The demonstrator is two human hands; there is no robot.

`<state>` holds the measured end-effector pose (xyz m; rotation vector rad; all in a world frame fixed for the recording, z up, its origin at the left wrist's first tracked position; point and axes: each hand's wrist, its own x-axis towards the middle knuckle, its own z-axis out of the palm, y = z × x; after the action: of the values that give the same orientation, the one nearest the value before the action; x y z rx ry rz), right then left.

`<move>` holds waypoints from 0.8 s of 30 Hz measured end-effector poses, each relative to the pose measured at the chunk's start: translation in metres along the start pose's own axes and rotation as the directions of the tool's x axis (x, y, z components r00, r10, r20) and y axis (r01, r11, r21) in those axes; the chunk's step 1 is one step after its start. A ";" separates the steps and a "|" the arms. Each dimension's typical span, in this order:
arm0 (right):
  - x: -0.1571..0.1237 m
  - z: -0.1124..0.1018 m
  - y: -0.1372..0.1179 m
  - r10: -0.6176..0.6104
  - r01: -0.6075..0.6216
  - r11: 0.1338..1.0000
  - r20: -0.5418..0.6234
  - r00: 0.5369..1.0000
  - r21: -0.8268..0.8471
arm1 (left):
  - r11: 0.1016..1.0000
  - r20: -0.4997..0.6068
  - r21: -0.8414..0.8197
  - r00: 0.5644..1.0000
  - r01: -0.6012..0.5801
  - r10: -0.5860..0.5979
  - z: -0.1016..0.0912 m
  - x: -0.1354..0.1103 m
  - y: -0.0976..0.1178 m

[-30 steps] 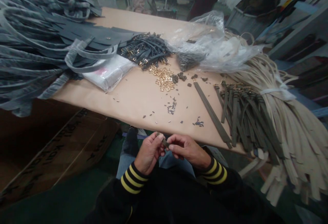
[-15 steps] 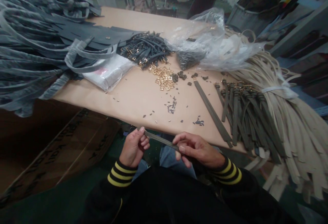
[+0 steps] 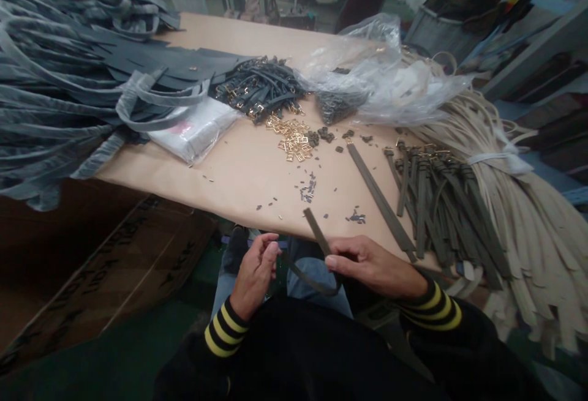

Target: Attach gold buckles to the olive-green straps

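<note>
My right hand [image 3: 367,263] pinches a thin olive-grey strap [image 3: 316,236] just below the table's near edge; one end of the strap sticks up over the edge, and the rest loops down between my hands. My left hand [image 3: 255,269] is half curled beside that loop, fingertips close to it; whether it grips the strap I cannot make out. Both wrists wear black sleeves with yellow stripes.
On the tan table [image 3: 239,168] lie gold buckles [image 3: 294,139], small dark metal bits [image 3: 309,191], a row of olive straps [image 3: 427,199], cream straps [image 3: 509,205], a clear plastic bag [image 3: 381,82], dark buckled straps [image 3: 260,89] and grey straps [image 3: 50,82]. A cardboard box [image 3: 92,260] stands at left.
The strap was stretched straight between both hands; now my left hand has loosened off its end and moved right, and the strap hangs in a loop from my right hand, one end pointing up.
</note>
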<state>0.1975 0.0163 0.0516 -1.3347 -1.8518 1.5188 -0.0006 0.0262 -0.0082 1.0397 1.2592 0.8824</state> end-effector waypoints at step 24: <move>0.013 0.048 0.022 0.039 -0.013 0.810 -0.032 0.999 0.586 | 0.893 0.301 -0.312 0.925 0.325 -0.232 0.026 -0.010 0.004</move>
<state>0.1631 0.0013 0.0119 -1.0742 -1.1743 1.8530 0.0244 0.0145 -0.0007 0.6352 0.9541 0.6923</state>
